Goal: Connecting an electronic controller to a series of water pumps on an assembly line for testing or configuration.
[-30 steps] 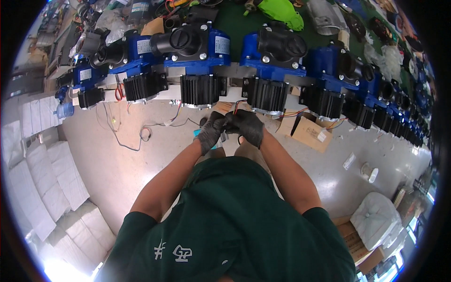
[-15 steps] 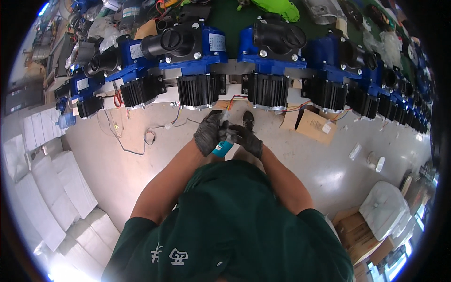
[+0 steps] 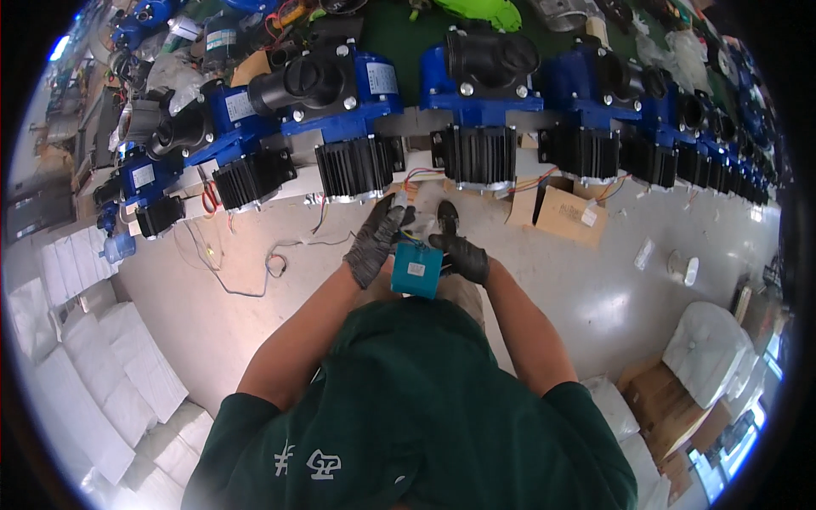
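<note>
Both my hands wear dark grey gloves and meet below the row of pumps, in front of my body. My left hand (image 3: 374, 244) is closed, its fingertips pinching a pale wire connector (image 3: 400, 201) just under the bench edge. Coloured wires (image 3: 418, 173) run from there up toward a pump motor (image 3: 480, 158). A teal box (image 3: 416, 272) with a small white label hangs between my hands, short wires at its upper side. At the box's right upper corner, my right hand (image 3: 460, 257) grips it; some of its fingers are hidden behind the box.
Blue-and-black pumps (image 3: 361, 88) line the bench edge, their finned motors overhanging. A grey cable (image 3: 242, 293) lies on the floor to the left, near stacked white packages (image 3: 72, 399). An open cardboard box (image 3: 567, 217) stands under the bench at right. My shoe (image 3: 447, 218) shows beyond the hands.
The teal box has come up into fuller view, its labelled face now showing. My hands have moved apart, the right one slightly rightward. The whole view has shifted a little.
</note>
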`<state>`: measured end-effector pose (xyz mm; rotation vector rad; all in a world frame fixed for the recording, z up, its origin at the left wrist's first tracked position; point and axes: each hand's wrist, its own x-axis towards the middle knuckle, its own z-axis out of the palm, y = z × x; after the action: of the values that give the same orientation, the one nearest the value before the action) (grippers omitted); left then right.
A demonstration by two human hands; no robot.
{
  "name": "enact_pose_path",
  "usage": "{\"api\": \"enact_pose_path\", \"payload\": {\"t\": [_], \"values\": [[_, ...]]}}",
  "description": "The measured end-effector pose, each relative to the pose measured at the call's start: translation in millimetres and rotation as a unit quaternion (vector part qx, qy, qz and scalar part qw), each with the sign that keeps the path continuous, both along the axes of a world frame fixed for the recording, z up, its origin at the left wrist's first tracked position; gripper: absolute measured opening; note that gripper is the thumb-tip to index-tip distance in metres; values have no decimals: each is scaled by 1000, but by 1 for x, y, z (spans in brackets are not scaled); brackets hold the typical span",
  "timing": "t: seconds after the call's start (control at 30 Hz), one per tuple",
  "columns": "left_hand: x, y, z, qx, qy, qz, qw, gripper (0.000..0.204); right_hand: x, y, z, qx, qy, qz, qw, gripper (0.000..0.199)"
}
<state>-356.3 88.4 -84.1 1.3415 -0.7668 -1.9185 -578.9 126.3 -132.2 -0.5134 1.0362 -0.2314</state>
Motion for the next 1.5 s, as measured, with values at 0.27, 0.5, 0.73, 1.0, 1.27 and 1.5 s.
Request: {"api": "enact_pose_path", "payload": {"t": [0.27,0.5,0.73,1.0,1.27,1.5], "values": [[46,31,-22,-113,5,-180,977,104,10,-14,-6,118,-106,3,987,98],[43,27,13,-77,111,-220,966,121,15,-19,5,208,-97,-33,973,123],[48,25,18,-76,109,-239,962,117,17,-18,22,157,-98,-15,983,116],[45,19,27,-86,72,-227,967,116,17,-24,3,158,-132,-22,978,117],[45,16,50,-29,22,-242,970,121,19,-22,-5,156,-147,-19,977,115],[42,14,58,-22,56,-235,970,117,20,-22,-3,179,-142,-72,971,113]]}}
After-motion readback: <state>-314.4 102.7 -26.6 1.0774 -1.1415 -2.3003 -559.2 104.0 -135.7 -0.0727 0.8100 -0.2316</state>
